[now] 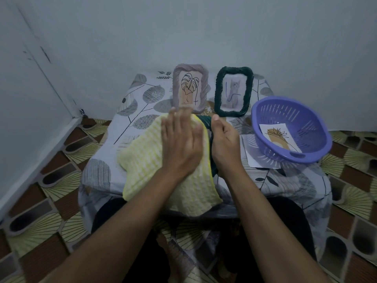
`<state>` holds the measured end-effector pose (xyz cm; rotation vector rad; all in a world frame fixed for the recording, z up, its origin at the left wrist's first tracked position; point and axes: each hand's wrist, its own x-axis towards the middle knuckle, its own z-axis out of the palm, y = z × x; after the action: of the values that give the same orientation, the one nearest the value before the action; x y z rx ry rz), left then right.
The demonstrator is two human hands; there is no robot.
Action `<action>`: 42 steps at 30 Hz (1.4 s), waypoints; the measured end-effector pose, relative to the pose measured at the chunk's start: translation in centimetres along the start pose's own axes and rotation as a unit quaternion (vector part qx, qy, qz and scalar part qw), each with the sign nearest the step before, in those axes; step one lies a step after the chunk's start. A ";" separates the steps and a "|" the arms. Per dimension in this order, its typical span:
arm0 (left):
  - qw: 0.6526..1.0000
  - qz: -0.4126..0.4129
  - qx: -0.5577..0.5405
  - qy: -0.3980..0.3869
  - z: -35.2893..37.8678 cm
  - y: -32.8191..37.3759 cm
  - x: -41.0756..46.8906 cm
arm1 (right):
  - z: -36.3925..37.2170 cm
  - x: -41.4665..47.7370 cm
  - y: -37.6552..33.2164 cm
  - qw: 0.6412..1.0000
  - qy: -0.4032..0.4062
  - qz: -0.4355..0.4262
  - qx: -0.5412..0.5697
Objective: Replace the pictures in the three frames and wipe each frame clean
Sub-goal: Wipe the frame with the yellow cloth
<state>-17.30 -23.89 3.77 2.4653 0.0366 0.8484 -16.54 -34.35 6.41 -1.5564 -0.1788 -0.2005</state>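
Setting: a person sat at a low table (106, 158) covered in a leaf-print sheet, seen from their own head looking down
Step in hand: wiping, most likely of the last of the three frames
Left hand: the left hand (181, 139) lay flat, fingers straight and together, pressing a yellow cloth (146, 160) down over the frame
Right hand: the right hand (224, 139) was clamped on the right edge of the held frame (205, 121), fingers curled round it and thumb pointing up
Held frame: dark green, at the centre of the table and tilted toward the person, almost wholly under the cloth
Other frames: a grey frame (190, 87) with a leaf drawing and a green frame (234, 91) with a faint cat sketch stood upright side by side at the back, against the wall
Basket: a purple basket (271, 111) sat at the right, tipped toward the person, with a loose picture (279, 137) inside and a sheet of paper (255, 158) under it
Next move calls for: a steady grip while the cloth sweeps the rim and glass, then standing the frame beside the other two
Hidden: the held frame's front, so whether its picture was new could not be told
Cut off: both arms ran out of view at the bottom edge
Hard to make out: the light was dim, the left hand was slightly blurred, and the cat sketch was pale
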 end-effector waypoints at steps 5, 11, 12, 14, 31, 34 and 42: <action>0.978 0.145 0.058 -0.137 0.2 -0.5 -2.2 | -0.7 0.3 0.5 0.998 0.030 0.037 0.030; 0.985 0.038 0.090 -0.139 -1.2 -3.8 -1.0 | -1.1 0.6 0.7 0.995 0.022 0.071 0.071; 0.988 -0.003 0.086 -0.130 -1.3 -4.2 -0.6 | -1.0 0.6 0.6 0.994 0.024 0.072 0.076; 0.987 -0.086 0.070 -0.115 -1.5 -4.4 -0.1 | -0.8 0.7 0.6 0.994 0.032 0.069 0.084; 0.869 -0.339 -0.360 0.026 -1.5 -1.7 0.4 | 1.5 0.9 0.0 0.909 0.032 0.132 0.394; 0.898 -0.274 -0.342 -0.033 -2.6 -3.9 1.1 | -0.6 1.3 0.1 0.887 -0.059 0.181 0.420; 0.968 -0.123 -0.185 -0.120 -3.7 -3.2 1.0 | -0.7 1.7 1.9 0.884 -0.136 0.233 0.381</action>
<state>-18.18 -19.19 5.18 2.1370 0.0879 0.4045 -14.44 -35.05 4.98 -0.7903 -0.0790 0.4348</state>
